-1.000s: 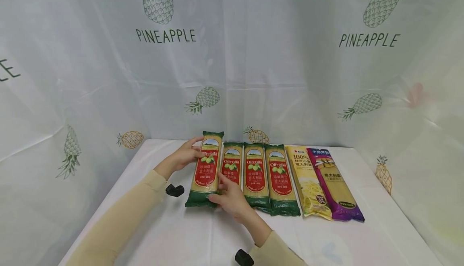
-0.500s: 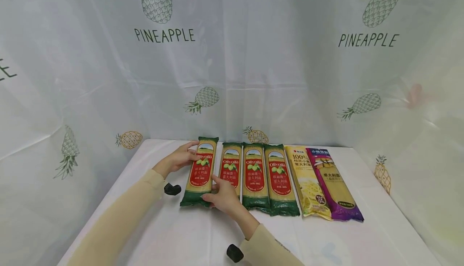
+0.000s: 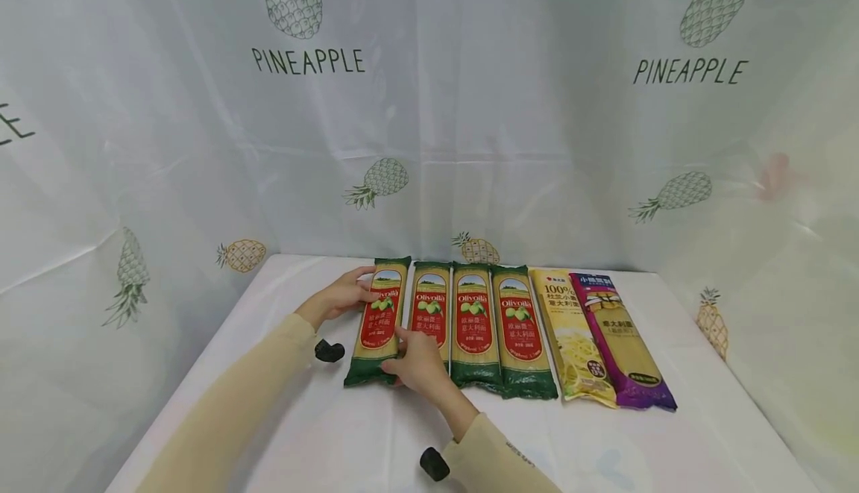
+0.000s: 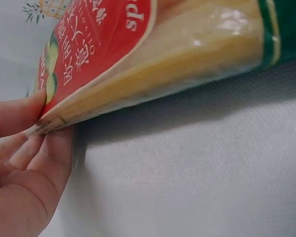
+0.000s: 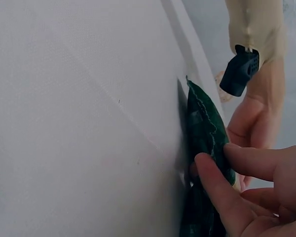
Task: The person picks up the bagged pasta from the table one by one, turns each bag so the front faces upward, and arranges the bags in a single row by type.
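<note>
The leftmost pack of spaghetti (image 3: 379, 329), with a red label and green ends, lies at a slight slant in the head view. My left hand (image 3: 345, 293) pinches its upper left edge, thumb on the label side and fingers underneath, as the left wrist view shows. At its lower right corner my right hand (image 3: 421, 365) grips the green end (image 5: 203, 123) between thumb and fingers. Directly to the right lies a matching spaghetti pack (image 3: 431, 295), its lower part partly covered by my right hand. In the left wrist view the held pack's lower side (image 4: 187, 74) sits close over the cloth.
Two more matching packs, one in the middle (image 3: 473, 321) and one on its right (image 3: 522, 329), continue the row. Beyond them lie a yellow pasta pack (image 3: 573, 336) and a purple one (image 3: 624, 344). A pineapple-print curtain (image 3: 523, 105) hangs behind the white-covered table (image 3: 322, 433).
The held spaghetti pack has come down at its top end and shifted slightly left, away from the neighbouring pack. Both hands moved with it and kept their hold.
</note>
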{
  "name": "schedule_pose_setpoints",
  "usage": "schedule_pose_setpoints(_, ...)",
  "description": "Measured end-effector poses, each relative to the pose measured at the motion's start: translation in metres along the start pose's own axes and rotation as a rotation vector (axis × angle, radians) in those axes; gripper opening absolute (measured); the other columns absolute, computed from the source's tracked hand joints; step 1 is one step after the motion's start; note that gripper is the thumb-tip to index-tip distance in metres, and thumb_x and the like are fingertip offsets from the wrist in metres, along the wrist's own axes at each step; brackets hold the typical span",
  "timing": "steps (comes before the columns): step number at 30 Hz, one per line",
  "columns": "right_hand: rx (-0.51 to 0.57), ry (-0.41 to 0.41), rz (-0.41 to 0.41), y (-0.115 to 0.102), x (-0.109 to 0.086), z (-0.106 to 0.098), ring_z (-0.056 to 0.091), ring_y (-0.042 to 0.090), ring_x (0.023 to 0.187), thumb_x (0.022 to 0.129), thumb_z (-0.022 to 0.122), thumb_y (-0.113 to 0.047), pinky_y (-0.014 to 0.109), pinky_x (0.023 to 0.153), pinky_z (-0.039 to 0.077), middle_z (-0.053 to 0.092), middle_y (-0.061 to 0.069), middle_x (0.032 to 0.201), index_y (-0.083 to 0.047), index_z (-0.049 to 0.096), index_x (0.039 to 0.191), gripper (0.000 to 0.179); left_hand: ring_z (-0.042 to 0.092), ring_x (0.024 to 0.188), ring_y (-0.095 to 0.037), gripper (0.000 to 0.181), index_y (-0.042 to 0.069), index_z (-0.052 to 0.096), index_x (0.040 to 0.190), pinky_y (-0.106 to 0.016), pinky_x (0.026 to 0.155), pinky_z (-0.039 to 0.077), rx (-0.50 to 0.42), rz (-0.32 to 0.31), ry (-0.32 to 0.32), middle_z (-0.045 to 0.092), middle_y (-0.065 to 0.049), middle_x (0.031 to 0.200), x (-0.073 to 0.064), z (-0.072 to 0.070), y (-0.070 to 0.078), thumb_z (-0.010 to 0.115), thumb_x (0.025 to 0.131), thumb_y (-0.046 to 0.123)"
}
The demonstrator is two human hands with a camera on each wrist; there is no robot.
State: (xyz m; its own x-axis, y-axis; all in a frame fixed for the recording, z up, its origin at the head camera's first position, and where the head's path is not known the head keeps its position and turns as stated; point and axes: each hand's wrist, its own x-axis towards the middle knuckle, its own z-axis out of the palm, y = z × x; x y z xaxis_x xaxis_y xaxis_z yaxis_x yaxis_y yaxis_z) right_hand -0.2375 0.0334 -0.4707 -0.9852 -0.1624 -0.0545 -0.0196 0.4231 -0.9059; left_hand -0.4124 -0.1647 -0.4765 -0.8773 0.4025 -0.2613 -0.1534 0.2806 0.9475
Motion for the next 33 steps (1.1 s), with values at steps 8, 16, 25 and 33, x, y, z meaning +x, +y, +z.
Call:
schedule_pose_setpoints(8, -0.115, 0.021, -0.006, 0.001, 0.001, 0.001, 0.069, 0.021, 0.052, 0.090, 0.086, -0.008, 0.026, 0.054, 0.056, 0.077, 0.017, 0.099, 0.003, 0.055, 0.152, 0.069, 0.070, 0.114, -0.030, 0.083, 0.012, 0.023, 0.170, -0.042, 0.096, 0.059, 0.066, -0.019, 0.028, 0.065, -0.024, 0.132, -0.003, 0.005, 0.005, 0.070, 0.101, 0.005)
schedule_pose_setpoints(16, -0.320, 0.088, -0.099, -0.006, -0.003, 0.007, 0.071, 0.028, 0.108, 0.088, 0.088, -0.008, 0.035, 0.076, 0.062, 0.073, 0.023, 0.128, 0.008, 0.067, 0.137, 0.055, 0.068, 0.109, -0.028, 0.086, 0.009, 0.027, 0.169, -0.037, 0.089, 0.061, 0.175, -0.033, 0.107, 0.059, -0.022, 0.127, -0.004, 0.007, 0.007, 0.076, 0.098, 0.009)
schedule_pose_setpoints(25, -0.223, 0.067, -0.075, -0.002, -0.007, 0.000, 0.075, 0.019, 0.068, 0.089, 0.087, -0.007, 0.030, 0.060, 0.060, 0.071, 0.027, 0.130, 0.008, 0.067, 0.138, 0.055, 0.072, 0.106, -0.028, 0.078, 0.008, 0.036, 0.165, -0.041, 0.090, 0.062, 0.144, -0.026, 0.120, 0.063, -0.022, 0.129, -0.002, 0.008, 0.003, 0.077, 0.099, 0.012)
schedule_pose_setpoints(33, -0.187, 0.029, -0.137, -0.004, -0.017, -0.022, 0.056, 0.012, 0.054, 0.092, 0.082, -0.010, 0.023, 0.049, 0.043, 0.073, 0.016, 0.079, 0.001, 0.070, 0.137, 0.048, 0.069, 0.107, -0.027, 0.075, 0.006, 0.043, 0.162, -0.039, 0.087, 0.060, 0.287, -0.011, 0.186, 0.065, -0.022, 0.129, -0.009, 0.008, 0.003, 0.080, 0.097, 0.018)
